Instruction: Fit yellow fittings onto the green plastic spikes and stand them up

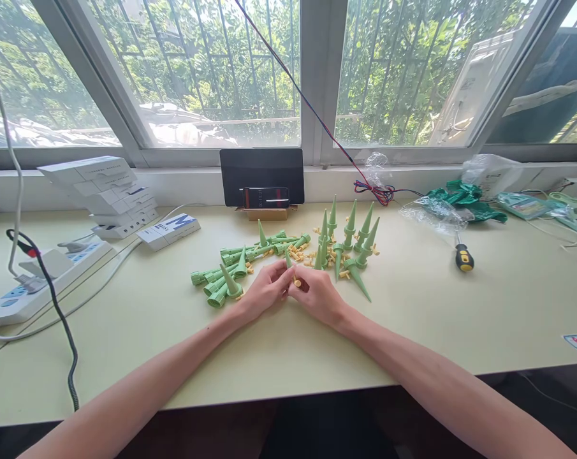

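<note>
My left hand [268,290] and my right hand [318,294] meet at the middle of the table, both with fingers closed. Between them is a green plastic watering spike [289,257], its pointed tip rising above the fingers and its lower part hidden. A small yellow valve [297,283] shows at my right fingertips; whether it sits in the spike cannot be seen. Left of the hands lie several green tubes [215,280] with some cones [229,280] among them. To the right stand several green spikes [350,226] with yellow valves fitted. Loose yellow valves [298,253] are scattered just behind the hands.
A phone [266,197] leans before a black tablet [262,172] by the window. White boxes [104,191] and a power strip [11,305] occupy the left. On the right are a screwdriver [464,257], green plastic wrapping [460,197] and bundled wire [377,191].
</note>
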The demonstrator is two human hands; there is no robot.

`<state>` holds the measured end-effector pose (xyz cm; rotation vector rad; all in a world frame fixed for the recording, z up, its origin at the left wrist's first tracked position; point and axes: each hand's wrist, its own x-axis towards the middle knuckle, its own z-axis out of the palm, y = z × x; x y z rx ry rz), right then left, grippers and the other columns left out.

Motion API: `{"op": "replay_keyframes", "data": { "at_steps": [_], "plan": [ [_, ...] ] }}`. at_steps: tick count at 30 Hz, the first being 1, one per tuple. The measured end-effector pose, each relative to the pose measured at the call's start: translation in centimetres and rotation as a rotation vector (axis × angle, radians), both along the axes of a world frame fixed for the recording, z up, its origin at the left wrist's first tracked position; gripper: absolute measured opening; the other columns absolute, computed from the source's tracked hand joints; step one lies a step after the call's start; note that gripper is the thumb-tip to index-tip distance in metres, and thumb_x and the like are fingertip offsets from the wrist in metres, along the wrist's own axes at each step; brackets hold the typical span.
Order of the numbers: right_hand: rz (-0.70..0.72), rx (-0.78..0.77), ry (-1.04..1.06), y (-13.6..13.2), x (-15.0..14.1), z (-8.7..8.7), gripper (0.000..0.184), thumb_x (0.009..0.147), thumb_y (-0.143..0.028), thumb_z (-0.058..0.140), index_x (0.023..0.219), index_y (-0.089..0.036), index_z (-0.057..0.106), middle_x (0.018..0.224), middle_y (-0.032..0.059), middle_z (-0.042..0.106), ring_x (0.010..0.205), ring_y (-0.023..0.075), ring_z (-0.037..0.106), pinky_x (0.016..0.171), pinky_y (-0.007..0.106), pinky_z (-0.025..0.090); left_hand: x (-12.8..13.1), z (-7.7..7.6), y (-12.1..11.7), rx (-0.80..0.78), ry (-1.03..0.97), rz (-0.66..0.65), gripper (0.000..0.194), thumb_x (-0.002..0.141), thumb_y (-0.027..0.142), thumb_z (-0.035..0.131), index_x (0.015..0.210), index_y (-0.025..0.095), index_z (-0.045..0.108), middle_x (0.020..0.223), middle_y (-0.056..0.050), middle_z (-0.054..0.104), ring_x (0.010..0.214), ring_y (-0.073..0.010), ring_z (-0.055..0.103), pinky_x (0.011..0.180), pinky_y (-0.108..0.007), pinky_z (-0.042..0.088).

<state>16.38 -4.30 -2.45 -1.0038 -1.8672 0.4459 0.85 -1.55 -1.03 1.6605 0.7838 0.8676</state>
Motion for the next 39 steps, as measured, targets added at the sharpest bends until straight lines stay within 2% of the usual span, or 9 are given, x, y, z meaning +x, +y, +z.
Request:
{"op": "replay_keyframes", "data": {
  "at_steps": [4,8,13,18,25,30,39],
  "plan": [
    [-0.023,-0.014,-0.013,0.2,0.3,0.2,0.024,0.083,-0.021,0.049,0.066,-0.021,0.033,0.06,-0.005,0.042,0.054,0.0087,0.034,0.054,0.021,0.028,0.0,0.0,0.2,-0.029,-0.021,0.045,0.033,0.087,0.049,0.059,0.084,0.017,0.052,0.068,0.002,0.052,0.054,-0.0091,0.045,0.048,-0.021,0.039],
    [-0.028,-0.087,-0.046,0.4,0.7,0.1,0.023,0.088,-0.03,0.053,0.069,-0.02,0.042,0.057,-0.0055,0.046,0.051,0.0091,0.038,0.053,0.021,0.029,-0.2,-0.1,0.8,0.047,-0.024,0.161,0.031,0.085,0.047,0.063,0.089,0.017,0.058,0.069,0.002,0.054,0.053,-0.008,0.045,0.045,-0.019,0.037],
    [-0.028,-0.115,-0.084,0.6,1.0,0.0,0.01,0.09,-0.027,0.053,0.086,-0.019,0.057,0.061,-0.0032,0.053,0.054,0.011,0.045,0.057,0.022,0.034,-0.4,-0.3,1.3,0.132,-0.02,0.243,0.029,0.083,0.045,0.067,0.086,0.017,0.06,0.07,0.002,0.053,0.052,-0.0071,0.045,0.044,-0.019,0.034],
    [-0.023,-0.114,-0.088,0.8,1.1,0.0,0.014,0.092,-0.024,0.05,0.084,-0.018,0.06,0.062,-0.002,0.054,0.056,0.0118,0.044,0.059,0.023,0.033,-0.6,-0.2,1.1,0.234,0.066,0.247,0.025,0.086,0.043,0.063,0.087,0.018,0.061,0.065,0.003,0.05,0.051,-0.0079,0.043,0.046,-0.02,0.035],
    [-0.004,-0.149,-0.057,0.9,1.3,0.0,0.018,0.089,-0.022,0.049,0.072,-0.018,0.053,0.063,-0.0025,0.048,0.057,0.0108,0.039,0.057,0.022,0.029,-0.6,-0.1,0.8,0.363,0.185,0.195,0.023,0.087,0.039,0.062,0.088,0.016,0.064,0.077,-0.002,0.061,0.062,-0.0116,0.053,0.057,-0.024,0.044],
    [0.001,-0.155,-0.054,1.0,1.3,-0.2,0.022,0.088,-0.023,0.047,0.067,-0.019,0.042,0.062,-0.0032,0.045,0.057,0.0104,0.035,0.056,0.022,0.027,-0.6,-0.2,0.7,0.39,0.209,0.207,0.022,0.088,0.037,0.061,0.086,0.015,0.064,0.081,-0.003,0.064,0.063,-0.0119,0.054,0.059,-0.025,0.046],
    [-0.001,-0.145,-0.057,0.9,1.2,-0.2,0.023,0.087,-0.023,0.047,0.066,-0.02,0.038,0.061,-0.0034,0.043,0.057,0.0108,0.034,0.055,0.023,0.027,-0.7,-0.3,0.6,0.383,0.197,0.231,0.021,0.086,0.036,0.062,0.085,0.015,0.064,0.08,-0.004,0.064,0.067,-0.015,0.058,0.062,-0.028,0.048]
  ]
}}
